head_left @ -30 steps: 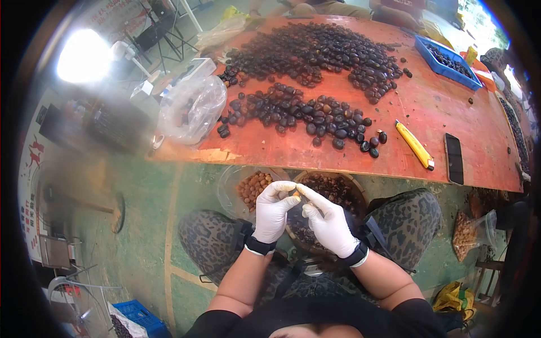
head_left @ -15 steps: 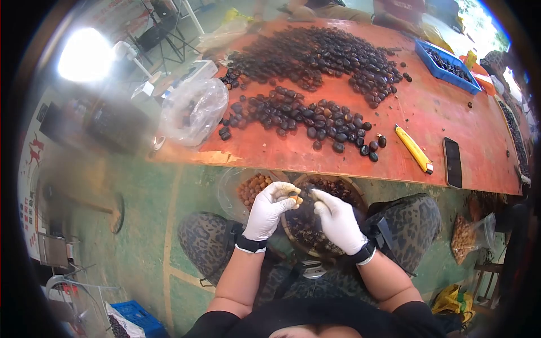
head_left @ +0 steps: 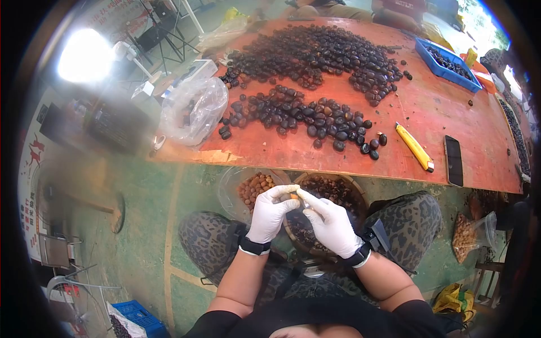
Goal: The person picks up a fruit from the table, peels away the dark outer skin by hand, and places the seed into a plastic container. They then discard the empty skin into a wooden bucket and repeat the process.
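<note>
Head view, centre: the left hand point(head_left: 269, 214) in a white glove is closed round a small pale nut point(head_left: 293, 196), pinching it at the fingertips just below the table's near edge.
Right hand: the right hand point(head_left: 331, 222), also in a white glove, sits just right of the left one, its forefinger stretched up and left so the tip touches the nut; the other fingers are curled, and whether they grip anything I cannot tell.
Nut: it lies between the two sets of fingertips, above the person's lap, over the rim where two bowls meet.
Bowls: a clear bowl point(head_left: 230, 181) with pale peeled nuts lies just left of the hands; a dark round basket point(head_left: 357, 192) of brown shells lies under and right of them, resting between the knees.
Table: a red wooden table point(head_left: 451, 112) fills the upper middle of the frame.
On the table: two spreads of dark chestnuts point(head_left: 304, 115), one nearer and one farther up; a yellow knife point(head_left: 414, 146) to the right; a black phone point(head_left: 453, 160) further right; a clear plastic bag point(head_left: 191, 110) at the left edge; a blue tray point(head_left: 448, 62) at the upper right.
Lower right: a bag of pale nuts point(head_left: 468, 234) beside the knee.
Lower left: a blue crate point(head_left: 138, 318) on the green floor.
</note>
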Tool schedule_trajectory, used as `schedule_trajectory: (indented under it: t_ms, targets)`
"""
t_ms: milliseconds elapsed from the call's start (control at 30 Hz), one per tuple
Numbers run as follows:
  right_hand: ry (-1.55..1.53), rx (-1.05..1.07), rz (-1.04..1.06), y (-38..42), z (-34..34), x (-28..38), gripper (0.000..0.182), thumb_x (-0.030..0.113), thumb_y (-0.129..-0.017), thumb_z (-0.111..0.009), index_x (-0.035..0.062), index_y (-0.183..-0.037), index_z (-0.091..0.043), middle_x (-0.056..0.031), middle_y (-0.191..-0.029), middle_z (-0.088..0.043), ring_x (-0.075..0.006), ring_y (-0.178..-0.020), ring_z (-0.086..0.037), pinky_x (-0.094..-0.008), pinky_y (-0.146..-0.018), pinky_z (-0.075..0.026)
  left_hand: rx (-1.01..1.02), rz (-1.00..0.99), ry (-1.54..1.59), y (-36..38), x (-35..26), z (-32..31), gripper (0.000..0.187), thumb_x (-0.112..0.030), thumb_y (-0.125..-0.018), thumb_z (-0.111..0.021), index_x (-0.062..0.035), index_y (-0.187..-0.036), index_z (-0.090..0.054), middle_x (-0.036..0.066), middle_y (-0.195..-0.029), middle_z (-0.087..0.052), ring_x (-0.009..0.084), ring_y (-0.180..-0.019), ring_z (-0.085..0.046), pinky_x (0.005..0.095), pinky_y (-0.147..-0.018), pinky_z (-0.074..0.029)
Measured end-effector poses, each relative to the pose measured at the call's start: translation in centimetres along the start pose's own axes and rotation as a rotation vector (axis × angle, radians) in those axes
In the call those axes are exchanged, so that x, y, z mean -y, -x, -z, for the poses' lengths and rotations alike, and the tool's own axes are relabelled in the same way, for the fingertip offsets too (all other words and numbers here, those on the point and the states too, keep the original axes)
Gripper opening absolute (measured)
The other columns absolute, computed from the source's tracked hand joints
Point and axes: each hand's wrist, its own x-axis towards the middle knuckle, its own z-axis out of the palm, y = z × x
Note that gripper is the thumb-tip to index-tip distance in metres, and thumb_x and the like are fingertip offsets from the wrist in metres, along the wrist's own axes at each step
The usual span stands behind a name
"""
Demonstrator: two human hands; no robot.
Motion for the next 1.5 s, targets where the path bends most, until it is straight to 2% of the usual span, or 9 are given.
schedule_trajectory:
  t_ms: [267,433,500,600,800,933,1233,1333,1500]
  targets:
    - [0.113,0.102,0.062,-0.3,1.1,-1.2,0.040,0.009,-0.087,-0.060,0.0174,-0.125,-0.060,-0.0121,-0.079,-0.060,-0.0302,-0.069,-0.062,-0.0362,-0.062,-0.050,0.049,0.131,-0.340,0.0,-2.0,0.1,0.030,0.007,-0.077,-0.068,0.0032,-0.106,-0.066,0.007,-0.095,-0.068,0.0120,-0.085,-0.063,0.0252,-0.078,-0.050]
    - [0.231,0.059,0.049,-1.3,2.1,-0.7,0.038,0.010,-0.088,-0.058,0.0159,-0.126,-0.058,-0.0135,-0.082,-0.061,-0.0319,-0.072,-0.063,-0.0375,-0.062,-0.051,0.418,0.214,-0.847,0.6,-0.9,-0.2,0.029,0.005,-0.074,-0.069,0.0000,-0.102,-0.068,0.005,-0.087,-0.066,0.0131,-0.088,-0.062,0.0272,-0.080,-0.049]
    - [0.153,-0.062,0.082,-1.7,2.6,-0.9,0.036,0.008,-0.089,-0.057,0.0108,-0.125,-0.058,-0.0149,-0.084,-0.062,-0.0330,-0.074,-0.063,-0.0375,-0.065,-0.051,0.236,0.287,-0.648,0.6,-0.1,-0.7,0.031,0.004,-0.074,-0.070,0.0005,-0.105,-0.067,0.004,-0.092,-0.065,0.0137,-0.091,-0.062,0.0270,-0.083,-0.049]
    - [0.116,-0.075,0.025,-1.2,2.4,-1.5,0.033,0.006,-0.087,-0.058,0.0056,-0.120,-0.058,-0.0163,-0.088,-0.064,-0.0335,-0.081,-0.065,-0.0366,-0.071,-0.052,0.216,0.095,-0.394,0.0,-0.5,-0.3,0.030,0.008,-0.076,-0.067,0.0019,-0.106,-0.066,0.004,-0.107,-0.062,0.0121,-0.095,-0.060,0.0254,-0.085,-0.048]
    - [-0.023,0.049,-0.164,-0.2,1.5,-0.7,0.040,0.008,-0.087,-0.061,0.0071,-0.125,-0.048,-0.0170,-0.087,-0.064,-0.0352,-0.082,-0.065,-0.0377,-0.071,-0.052,0.010,-0.022,0.031,-0.3,1.0,0.4,0.031,0.006,-0.079,-0.070,-0.0014,-0.107,-0.061,0.004,-0.102,-0.063,0.0116,-0.095,-0.059,0.0236,-0.085,-0.048]
    - [-0.089,0.075,-0.171,0.0,1.2,0.1,0.045,0.007,-0.087,-0.062,0.0083,-0.129,-0.047,-0.0129,-0.077,-0.059,-0.0288,-0.067,-0.061,-0.0337,-0.066,-0.050,0.026,-0.072,0.085,-0.4,1.4,-0.2,0.029,0.007,-0.079,-0.068,-0.0019,-0.105,-0.059,0.004,-0.102,-0.063,0.0120,-0.094,-0.059,0.0244,-0.085,-0.048]
    - [-0.152,0.017,-0.174,0.0,0.2,0.5,0.061,0.002,-0.087,-0.059,0.0147,-0.143,-0.040,-0.0076,-0.072,-0.055,-0.0161,-0.061,-0.052,-0.0274,-0.062,-0.046,0.061,-0.109,0.164,-0.6,1.9,0.2,0.026,0.011,-0.080,-0.064,-0.0027,-0.102,-0.059,0.005,-0.102,-0.062,0.0134,-0.094,-0.060,0.0262,-0.087,-0.048]
    - [-0.526,0.138,-0.459,0.0,0.0,0.8,0.056,0.002,-0.090,-0.055,0.0142,-0.143,-0.041,-0.0005,-0.073,-0.054,-0.0083,-0.062,-0.050,-0.0234,-0.061,-0.046,0.061,-0.145,0.143,-0.6,1.9,0.2,0.027,0.012,-0.079,-0.064,-0.0028,-0.101,-0.059,0.005,-0.102,-0.062,0.0134,-0.094,-0.060,0.0265,-0.086,-0.049]
    - [-0.708,0.162,-0.525,0.0,-0.3,0.1,0.049,0.005,-0.094,-0.051,0.0123,-0.142,-0.044,0.0033,-0.078,-0.054,-0.0023,-0.061,-0.046,-0.0185,-0.056,-0.042,-0.005,-0.156,0.030,-0.1,1.7,-0.3,0.028,0.013,-0.079,-0.063,-0.0022,-0.101,-0.059,0.006,-0.101,-0.063,0.0135,-0.092,-0.061,0.0266,-0.083,-0.051]
